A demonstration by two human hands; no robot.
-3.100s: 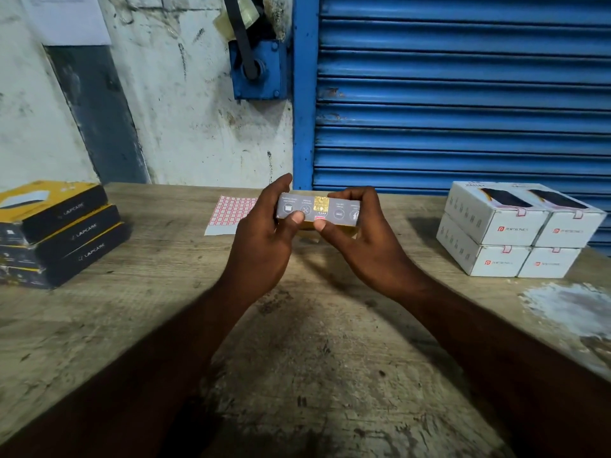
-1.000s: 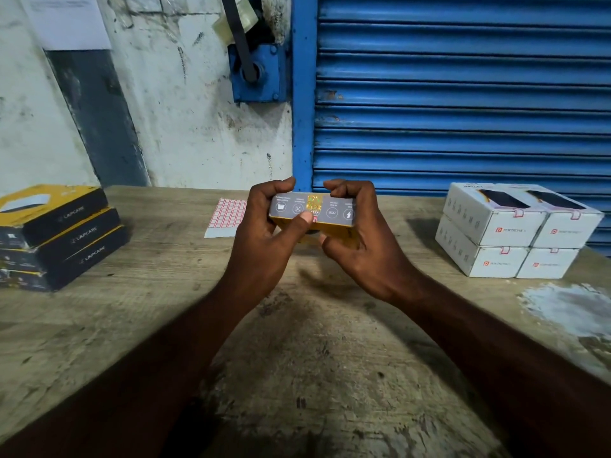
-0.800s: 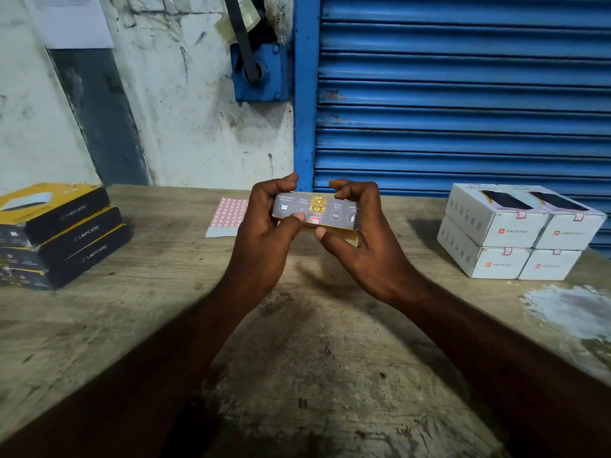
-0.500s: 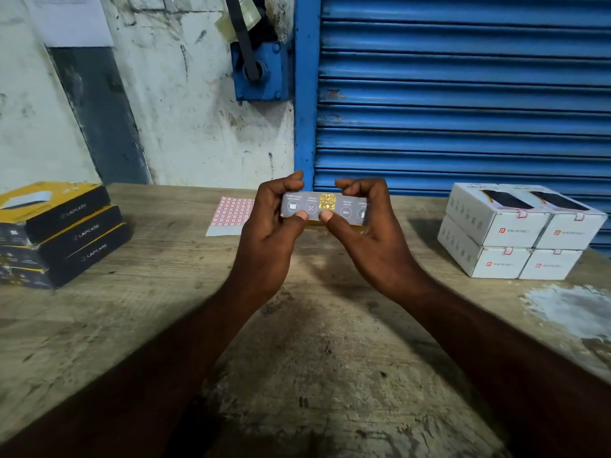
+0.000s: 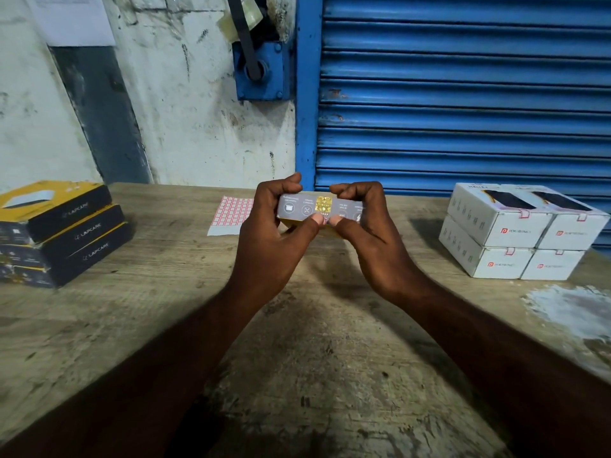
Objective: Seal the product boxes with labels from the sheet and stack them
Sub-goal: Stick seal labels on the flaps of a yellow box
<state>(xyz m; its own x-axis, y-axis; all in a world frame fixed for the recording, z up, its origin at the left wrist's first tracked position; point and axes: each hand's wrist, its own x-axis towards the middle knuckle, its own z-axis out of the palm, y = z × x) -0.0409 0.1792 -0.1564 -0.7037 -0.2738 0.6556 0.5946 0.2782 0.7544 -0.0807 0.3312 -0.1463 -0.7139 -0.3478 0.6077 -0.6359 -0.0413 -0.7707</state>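
The box (image 5: 317, 208) is held above the table (image 5: 297, 358), just in front of the label sheet, with its grey long side facing the camera; that side carries white icons and a gold patch in the middle, and a yellow face shows beneath it. Both hands grip it by the ends. The left hand (image 5: 274, 239) curls its fingers over the top left edge, and the right hand (image 5: 370, 233) curls over the top right. Both thumbs press on the lower edge of the grey side, their tips almost touching; a sliver of red and white shows between them.

The sheet (image 5: 231, 213) lies flat on the table behind the left hand, covered in a grid of small red-edged labels, with its right part hidden by the hand.

At the table's left edge stands a stack (image 5: 62, 233) of three dark boxes with yellow tops. At the right, well apart, are the white boxes (image 5: 522, 233), two side by side on two more, each with a small red-edged label over its flap edge.

Behind the table are a blue shutter (image 5: 463, 94) and a scuffed white wall (image 5: 185, 110).
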